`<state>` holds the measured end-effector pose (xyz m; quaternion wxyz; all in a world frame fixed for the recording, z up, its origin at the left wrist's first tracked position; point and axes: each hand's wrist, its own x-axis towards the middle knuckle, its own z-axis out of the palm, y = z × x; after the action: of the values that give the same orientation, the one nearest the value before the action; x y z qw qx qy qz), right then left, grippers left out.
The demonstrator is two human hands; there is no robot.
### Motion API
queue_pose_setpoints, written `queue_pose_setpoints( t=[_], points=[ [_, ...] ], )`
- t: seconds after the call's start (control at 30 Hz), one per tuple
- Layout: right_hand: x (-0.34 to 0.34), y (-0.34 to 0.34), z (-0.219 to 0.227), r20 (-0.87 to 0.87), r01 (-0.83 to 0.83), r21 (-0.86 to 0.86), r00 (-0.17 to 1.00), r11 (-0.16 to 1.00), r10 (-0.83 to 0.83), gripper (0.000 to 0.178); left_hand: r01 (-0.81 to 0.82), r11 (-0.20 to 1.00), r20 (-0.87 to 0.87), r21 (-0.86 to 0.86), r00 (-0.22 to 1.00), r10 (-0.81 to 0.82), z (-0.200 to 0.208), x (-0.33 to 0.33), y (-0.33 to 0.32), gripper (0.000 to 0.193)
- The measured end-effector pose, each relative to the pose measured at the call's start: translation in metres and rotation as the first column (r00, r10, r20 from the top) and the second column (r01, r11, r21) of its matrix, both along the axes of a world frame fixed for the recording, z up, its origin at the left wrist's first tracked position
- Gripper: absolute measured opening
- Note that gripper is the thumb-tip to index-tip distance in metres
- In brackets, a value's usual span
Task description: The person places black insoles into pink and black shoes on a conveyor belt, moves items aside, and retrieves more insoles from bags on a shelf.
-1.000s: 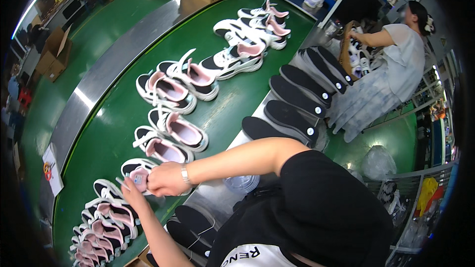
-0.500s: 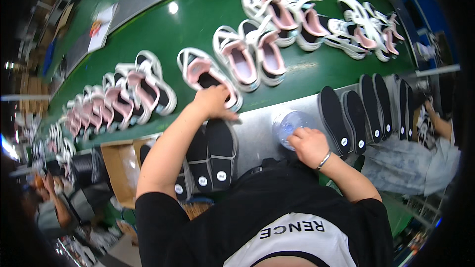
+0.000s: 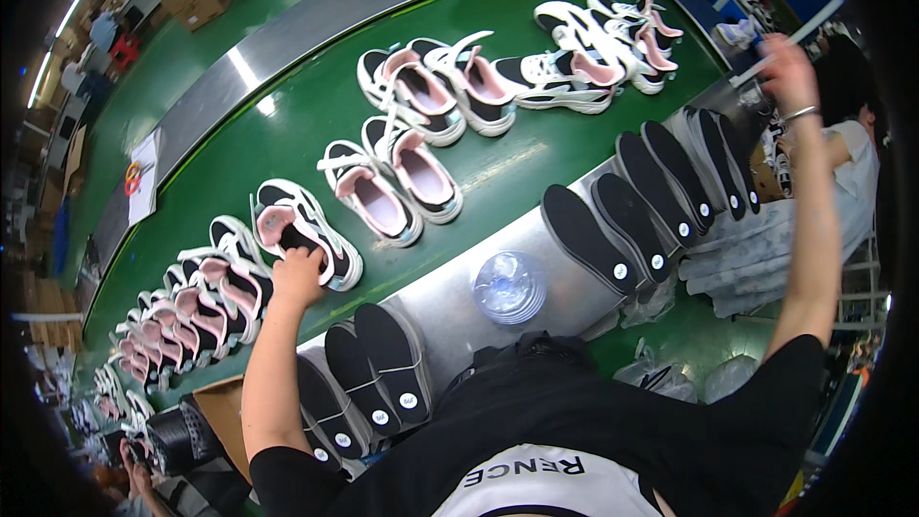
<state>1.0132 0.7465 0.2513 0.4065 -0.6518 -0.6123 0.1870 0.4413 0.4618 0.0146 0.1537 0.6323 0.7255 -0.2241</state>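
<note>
My left hand [image 3: 299, 273] is positioned at the near end of a white, black and pink shoe [image 3: 325, 230], fingers inserted in its opening. The fingertips are hidden; I cannot tell whether they grip. The shoe rests on the green work surface [image 3: 488, 172], between a close-set row of similar shoes [image 3: 225, 287] at left and a pair of shoes [image 3: 426, 177] at right. My right hand [image 3: 791, 77] is raised at upper right, blurred; its closure cannot be determined. A clear round container [image 3: 509, 287] stands on the metal ledge [image 3: 455, 297] between black insoles [image 3: 383, 359].
</note>
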Motion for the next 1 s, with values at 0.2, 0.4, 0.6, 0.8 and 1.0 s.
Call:
queue_pose_setpoints(
  t=[0.2,0.4,0.6,0.8,1.0],
  points=[
    [0.084,0.066,0.065,-0.143,0.023,0.244,0.990,0.969,0.012,0.027,-0.047,0.991,0.335,0.127,0.942,0.002,0.041,-0.002,0.003,0.042],
    [-0.204,-0.006,-0.154,0.163,-0.599,-0.240,0.751,0.764,0.640,0.036,-0.080,0.932,0.339,0.354,0.940,-0.048,0.038,0.103,0.072,0.064],
    [-0.363,-0.033,-0.253,0.652,-0.379,-0.343,0.563,0.859,0.509,0.045,-0.298,0.929,0.417,0.218,0.889,0.187,-0.022,0.128,0.092,0.041],
    [-0.327,-0.016,-0.259,0.505,-0.481,-0.503,0.510,0.718,0.696,0.042,-0.383,0.865,0.465,0.325,0.861,0.206,-0.030,0.135,0.095,0.029],
    [-0.245,-0.031,-0.255,0.524,-0.538,-0.413,0.519,0.735,0.675,0.038,-0.417,0.825,0.494,0.382,0.847,0.199,-0.034,0.122,0.089,0.029]
  ],
)
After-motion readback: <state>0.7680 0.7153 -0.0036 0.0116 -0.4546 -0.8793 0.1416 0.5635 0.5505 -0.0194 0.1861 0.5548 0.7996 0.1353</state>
